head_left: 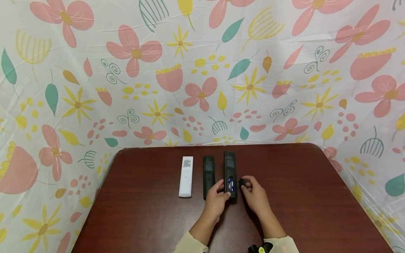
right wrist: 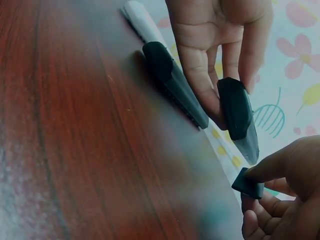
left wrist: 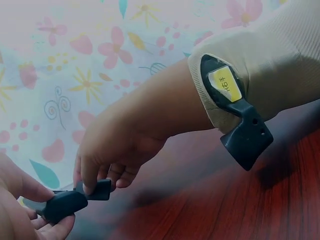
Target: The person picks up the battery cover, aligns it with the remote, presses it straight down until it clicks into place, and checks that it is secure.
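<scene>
A black remote control [head_left: 230,162] lies face down in my left hand [head_left: 216,202], held by its near end between thumb and fingers. Its back compartment is uncovered, and blue batteries [head_left: 231,185] show inside. Just to the right, my right hand [head_left: 257,197] pinches a small black battery cover [right wrist: 248,184] between thumb and fingers, apart from the compartment in the head view. The right wrist view shows the remote's near end and the cover close together. The remote's buttons are hidden.
Left of the held remote lies a second black remote [head_left: 208,172], close to my left hand. Further left is a white remote [head_left: 186,177], also back up. The brown table [head_left: 142,218] meets a flower-printed cloth [head_left: 202,116] at its far edge.
</scene>
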Action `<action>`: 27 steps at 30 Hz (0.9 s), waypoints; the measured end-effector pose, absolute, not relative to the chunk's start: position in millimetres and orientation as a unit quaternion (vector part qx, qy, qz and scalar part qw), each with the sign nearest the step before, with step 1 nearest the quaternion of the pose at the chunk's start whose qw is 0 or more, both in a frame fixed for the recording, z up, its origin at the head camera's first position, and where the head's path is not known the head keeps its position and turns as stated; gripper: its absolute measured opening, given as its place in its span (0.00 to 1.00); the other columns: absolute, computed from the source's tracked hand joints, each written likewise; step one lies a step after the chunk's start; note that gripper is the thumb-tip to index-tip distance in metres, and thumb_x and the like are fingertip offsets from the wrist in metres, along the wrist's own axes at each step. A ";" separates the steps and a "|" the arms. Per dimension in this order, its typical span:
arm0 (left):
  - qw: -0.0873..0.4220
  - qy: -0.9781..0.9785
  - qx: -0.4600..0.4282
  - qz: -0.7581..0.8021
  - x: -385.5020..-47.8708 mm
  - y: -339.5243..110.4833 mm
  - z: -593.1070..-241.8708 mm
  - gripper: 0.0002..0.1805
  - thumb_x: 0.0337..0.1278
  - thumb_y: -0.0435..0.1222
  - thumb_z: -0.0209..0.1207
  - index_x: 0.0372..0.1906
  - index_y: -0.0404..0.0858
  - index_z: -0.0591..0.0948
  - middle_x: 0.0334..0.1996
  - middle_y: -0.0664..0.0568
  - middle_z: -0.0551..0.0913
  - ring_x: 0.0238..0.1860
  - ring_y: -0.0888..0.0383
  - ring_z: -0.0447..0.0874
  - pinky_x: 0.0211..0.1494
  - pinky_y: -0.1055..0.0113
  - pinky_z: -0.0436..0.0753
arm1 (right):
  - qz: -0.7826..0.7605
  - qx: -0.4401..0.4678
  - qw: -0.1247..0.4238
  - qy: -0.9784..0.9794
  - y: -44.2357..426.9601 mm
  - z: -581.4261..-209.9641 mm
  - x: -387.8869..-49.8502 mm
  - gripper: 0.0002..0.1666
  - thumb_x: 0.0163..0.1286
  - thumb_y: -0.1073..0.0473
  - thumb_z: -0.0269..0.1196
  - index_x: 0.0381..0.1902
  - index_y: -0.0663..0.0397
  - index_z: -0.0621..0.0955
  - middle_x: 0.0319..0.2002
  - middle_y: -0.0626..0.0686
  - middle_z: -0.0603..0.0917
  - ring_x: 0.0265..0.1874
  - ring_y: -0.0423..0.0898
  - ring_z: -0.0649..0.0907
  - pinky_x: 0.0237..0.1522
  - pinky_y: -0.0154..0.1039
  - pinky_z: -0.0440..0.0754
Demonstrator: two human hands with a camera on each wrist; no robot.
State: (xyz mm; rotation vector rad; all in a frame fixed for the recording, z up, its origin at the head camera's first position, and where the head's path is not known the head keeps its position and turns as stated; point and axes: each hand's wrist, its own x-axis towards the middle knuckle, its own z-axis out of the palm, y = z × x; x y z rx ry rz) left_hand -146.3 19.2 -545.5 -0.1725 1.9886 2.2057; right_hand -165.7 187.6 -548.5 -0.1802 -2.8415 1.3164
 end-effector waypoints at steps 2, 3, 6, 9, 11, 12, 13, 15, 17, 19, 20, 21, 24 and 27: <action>0.082 0.664 -0.058 0.741 -145.8 17.2 -545.5 0.34 0.61 0.26 0.62 0.72 0.31 0.68 0.63 0.36 0.75 0.49 0.56 0.82 0.50 0.66 0.84 | 0.429 -0.056 0.004 -0.902 187.0 -547.1 -165.9 0.21 0.75 0.60 0.59 0.64 0.49 0.75 0.46 0.58 0.85 0.39 0.47 0.80 0.37 0.37 0.74; 0.081 0.662 -0.058 0.743 -145.5 16.3 -545.6 0.34 0.60 0.26 0.62 0.72 0.31 0.69 0.63 0.36 0.75 0.49 0.56 0.82 0.50 0.66 0.84 | 0.433 -0.055 0.005 -0.900 186.7 -546.7 -166.2 0.21 0.75 0.59 0.59 0.64 0.49 0.75 0.47 0.58 0.85 0.39 0.47 0.80 0.38 0.37 0.75; 0.078 0.656 -0.055 0.749 -144.7 13.5 -544.6 0.33 0.60 0.25 0.62 0.72 0.31 0.70 0.62 0.35 0.75 0.48 0.56 0.82 0.49 0.66 0.84 | 0.445 -0.053 0.012 -0.894 185.3 -545.5 -167.0 0.20 0.75 0.59 0.59 0.63 0.47 0.75 0.48 0.57 0.86 0.41 0.47 0.81 0.39 0.36 0.76; 0.077 0.649 -0.050 0.755 -144.0 10.9 -543.7 0.33 0.60 0.25 0.61 0.72 0.30 0.69 0.62 0.33 0.74 0.48 0.56 0.82 0.51 0.64 0.85 | 0.458 -0.051 0.018 -0.887 183.7 -544.4 -168.1 0.20 0.75 0.58 0.60 0.63 0.45 0.75 0.49 0.56 0.86 0.43 0.48 0.82 0.41 0.36 0.77; 0.077 0.646 -0.049 0.757 -144.1 9.4 -544.0 0.33 0.60 0.25 0.61 0.72 0.30 0.69 0.62 0.33 0.74 0.48 0.55 0.82 0.51 0.64 0.85 | 0.468 -0.048 0.023 -0.882 182.9 -543.9 -168.6 0.20 0.75 0.59 0.60 0.63 0.45 0.75 0.49 0.56 0.85 0.44 0.48 0.82 0.42 0.36 0.77; 0.076 0.646 -0.050 0.758 -144.4 8.8 -544.2 0.33 0.60 0.25 0.61 0.72 0.30 0.69 0.62 0.33 0.74 0.48 0.55 0.82 0.52 0.63 0.85 | 0.472 -0.046 0.025 -0.880 182.5 -543.6 -168.7 0.20 0.74 0.59 0.61 0.63 0.45 0.75 0.49 0.56 0.85 0.44 0.48 0.82 0.42 0.35 0.78; 0.077 0.644 -0.052 0.759 -144.8 8.1 -544.8 0.33 0.60 0.25 0.61 0.72 0.30 0.69 0.62 0.33 0.74 0.48 0.55 0.82 0.52 0.63 0.85 | 0.478 -0.043 0.029 -0.877 182.1 -543.3 -168.9 0.20 0.74 0.60 0.61 0.62 0.45 0.76 0.48 0.56 0.85 0.43 0.48 0.82 0.42 0.35 0.78; 0.076 0.642 -0.054 0.761 -145.7 6.7 -545.8 0.33 0.60 0.25 0.61 0.71 0.31 0.70 0.62 0.34 0.75 0.48 0.55 0.83 0.51 0.64 0.85 | 0.488 -0.038 0.037 -0.871 181.3 -542.8 -169.4 0.20 0.74 0.61 0.61 0.62 0.46 0.76 0.48 0.56 0.84 0.43 0.48 0.82 0.42 0.33 0.79; 0.073 0.642 -0.054 0.762 -146.5 5.4 -546.2 0.33 0.60 0.25 0.61 0.71 0.31 0.70 0.62 0.34 0.75 0.48 0.55 0.83 0.51 0.65 0.85 | 0.500 -0.031 0.049 -0.864 180.1 -541.8 -169.7 0.20 0.73 0.62 0.62 0.61 0.47 0.76 0.46 0.56 0.84 0.42 0.47 0.82 0.42 0.32 0.79; 0.073 0.640 -0.053 0.763 -146.6 3.9 -545.8 0.32 0.60 0.25 0.61 0.71 0.32 0.70 0.62 0.34 0.75 0.48 0.54 0.83 0.50 0.66 0.85 | 0.516 -0.022 0.059 -0.854 178.6 -540.6 -170.2 0.20 0.72 0.63 0.63 0.60 0.49 0.77 0.45 0.56 0.84 0.41 0.45 0.82 0.42 0.30 0.79; 0.072 0.640 -0.053 0.763 -146.6 3.2 -545.5 0.33 0.60 0.25 0.61 0.71 0.32 0.70 0.62 0.34 0.75 0.49 0.55 0.83 0.50 0.66 0.84 | 0.523 -0.018 0.062 -0.850 177.8 -539.9 -170.2 0.20 0.72 0.63 0.63 0.61 0.49 0.77 0.45 0.57 0.84 0.40 0.44 0.82 0.41 0.30 0.80; 0.072 0.639 -0.053 0.764 -146.6 2.5 -545.4 0.33 0.60 0.25 0.61 0.72 0.32 0.70 0.62 0.34 0.75 0.49 0.54 0.83 0.51 0.66 0.84 | 0.529 -0.013 0.065 -0.846 177.0 -539.2 -170.3 0.21 0.72 0.64 0.63 0.61 0.49 0.77 0.45 0.57 0.83 0.40 0.43 0.82 0.41 0.29 0.80; 0.073 0.638 -0.052 0.765 -146.0 0.4 -544.7 0.33 0.61 0.26 0.61 0.72 0.32 0.69 0.63 0.34 0.75 0.49 0.55 0.83 0.51 0.65 0.84 | 0.540 0.001 0.070 -0.839 174.5 -536.9 -170.2 0.23 0.72 0.63 0.64 0.64 0.48 0.77 0.46 0.56 0.82 0.40 0.42 0.81 0.41 0.30 0.79; 0.075 0.636 -0.052 0.766 -145.7 -1.7 -544.5 0.33 0.61 0.26 0.60 0.73 0.32 0.68 0.64 0.34 0.74 0.50 0.55 0.83 0.52 0.64 0.84 | 0.539 0.008 0.073 -0.839 171.3 -535.0 -170.4 0.24 0.72 0.62 0.64 0.65 0.45 0.78 0.47 0.55 0.81 0.40 0.41 0.80 0.41 0.30 0.79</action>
